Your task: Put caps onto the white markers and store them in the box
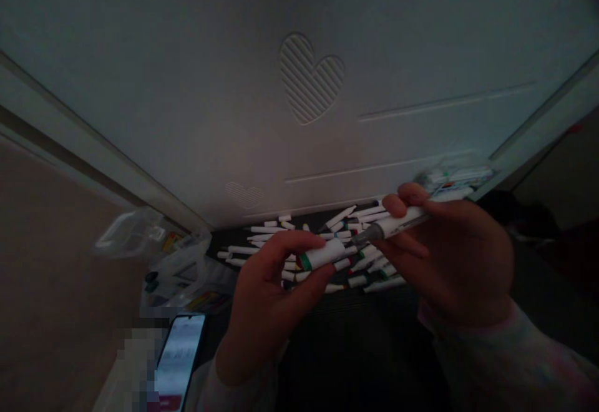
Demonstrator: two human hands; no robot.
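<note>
My left hand [276, 293] pinches a white marker cap [325, 255] with a green band at its end. Between the fingers of my right hand [449, 250] is a white marker [402, 221], its grey tip end pointing left at the cap's mouth. Tip and cap lie very close together; whether they touch I cannot tell. Under and behind both hands, several loose white markers [266, 230] and caps lie spread on a dark surface, partly hidden by my fingers.
A white panel with a ridged heart [311, 81] rises behind the markers. At left stand a clear plastic container [182, 271] and a lit phone [180, 356]. A clear bag of markers [453, 178] lies at the back right.
</note>
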